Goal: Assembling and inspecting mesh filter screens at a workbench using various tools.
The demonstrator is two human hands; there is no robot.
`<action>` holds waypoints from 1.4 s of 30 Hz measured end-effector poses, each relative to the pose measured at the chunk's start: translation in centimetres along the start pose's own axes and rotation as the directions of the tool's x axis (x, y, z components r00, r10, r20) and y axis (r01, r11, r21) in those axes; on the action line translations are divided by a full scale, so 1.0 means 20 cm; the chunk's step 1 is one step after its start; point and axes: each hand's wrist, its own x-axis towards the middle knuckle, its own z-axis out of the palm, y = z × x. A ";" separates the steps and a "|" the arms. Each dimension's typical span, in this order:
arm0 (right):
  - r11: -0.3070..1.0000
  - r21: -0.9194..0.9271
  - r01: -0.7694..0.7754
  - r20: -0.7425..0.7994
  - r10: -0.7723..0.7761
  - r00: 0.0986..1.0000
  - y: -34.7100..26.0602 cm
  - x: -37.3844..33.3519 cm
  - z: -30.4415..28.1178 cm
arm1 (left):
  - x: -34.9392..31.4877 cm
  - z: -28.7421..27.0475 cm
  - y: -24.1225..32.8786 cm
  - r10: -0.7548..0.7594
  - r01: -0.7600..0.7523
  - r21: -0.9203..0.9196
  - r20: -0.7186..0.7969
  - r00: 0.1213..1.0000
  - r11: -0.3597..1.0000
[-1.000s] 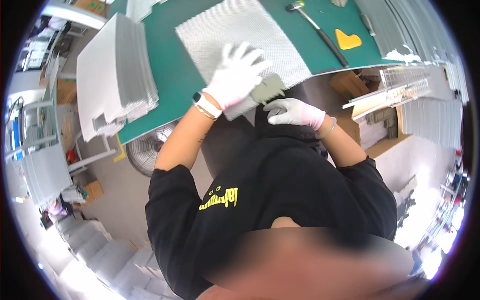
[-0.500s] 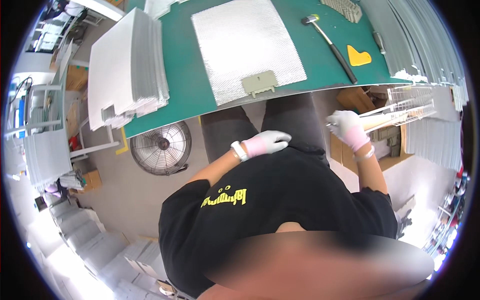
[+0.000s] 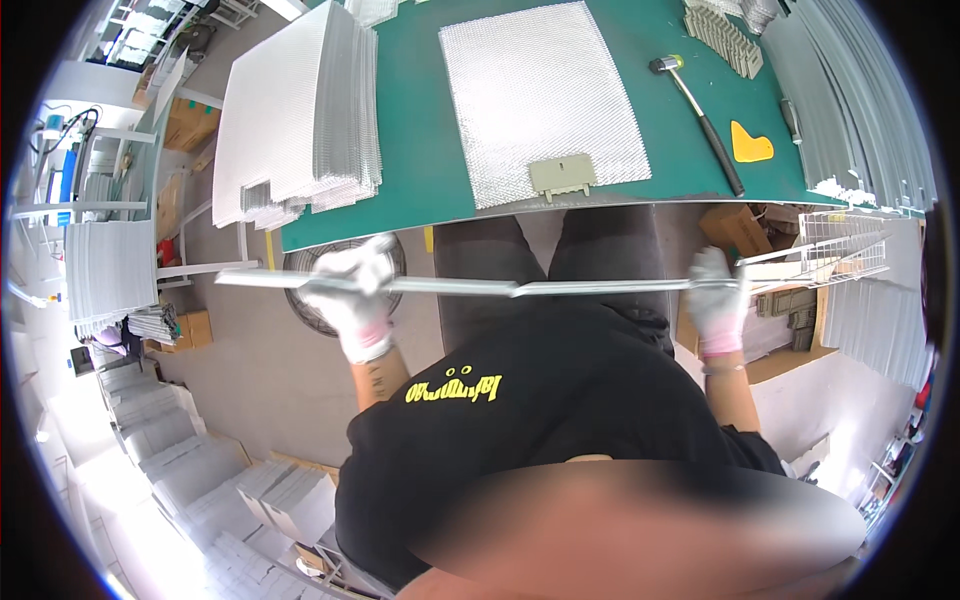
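A workshop floor with stacked panels and cartons is seen below a green counter [image 3: 420, 150]. Nearest, a long thin metal strip [image 3: 520, 287] is held level across the lap, below the counter's front edge. It is gripped by the gloved left hand [image 3: 352, 285], closed around it near its left end, and by the gloved right hand [image 3: 715, 290], closed around it by a wire rack [image 3: 830, 250]. Farther off, a silver mesh sheet [image 3: 540, 90] with a grey clip [image 3: 562, 177] at its near edge lies on the counter. A hammer [image 3: 700, 115] and a yellow scraper [image 3: 750, 143] lie to its right, and a stack of mesh sheets [image 3: 300, 110] to its left.
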 end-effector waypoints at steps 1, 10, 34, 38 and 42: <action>0.966 0.250 -0.060 0.207 0.008 0.978 -0.14 0.04 -0.17 | 0.01 -0.05 0.08 0.029 -0.030 -0.088 -0.011 1.000 0.996; 0.571 0.179 0.801 0.149 -0.820 0.552 -0.54 -0.52 0.77 | -0.10 0.11 -0.13 -0.434 0.379 0.242 0.248 0.866 0.893; -0.149 -0.645 0.750 0.762 -0.213 0.612 0.19 0.75 1.13 | 0.92 0.47 -0.70 -0.619 0.177 0.971 -0.041 0.784 0.160; -0.077 -0.643 0.762 0.765 -0.118 0.634 0.14 0.67 1.17 | 0.95 0.21 -0.76 -0.692 0.644 0.412 -0.045 0.721 0.645; -0.027 -0.609 0.793 0.793 -0.054 0.607 0.09 0.59 1.18 | 0.82 0.18 -0.75 -0.346 0.382 0.621 -0.183 0.920 0.684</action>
